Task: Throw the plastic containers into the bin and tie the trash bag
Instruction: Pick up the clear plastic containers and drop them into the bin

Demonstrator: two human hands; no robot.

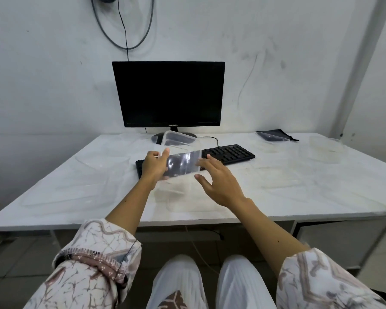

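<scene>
Seated person at a white table (276, 197), viewed from the head camera. At frame centre the left hand (154, 166) grips one end of a clear plastic container (183, 163), thumb on top and fingers beneath, holding it raised above the black keyboard (228, 153). The right hand (218, 182) is spread wide, fingers apart, at the container's other end; whether its fingertips touch the plastic cannot be told. A second clear container (179, 139) sits tilted just behind the held one, in front of the monitor (168, 93) and its stand. Further clear containers lie on the table, faint against the white surface: one at left of centre (103, 161), one at lower left (69, 192), one near the front edge below the hands (187, 201), and one at upper right (325, 150). A clear lid (272, 137) rests on a dark cloth (281, 132) at the table's far right, behind the keyboard. Patterned sleeves (94, 259) occupy the lower corners. A cable loop (123, 30) hangs on the wall at upper left of centre.
</scene>
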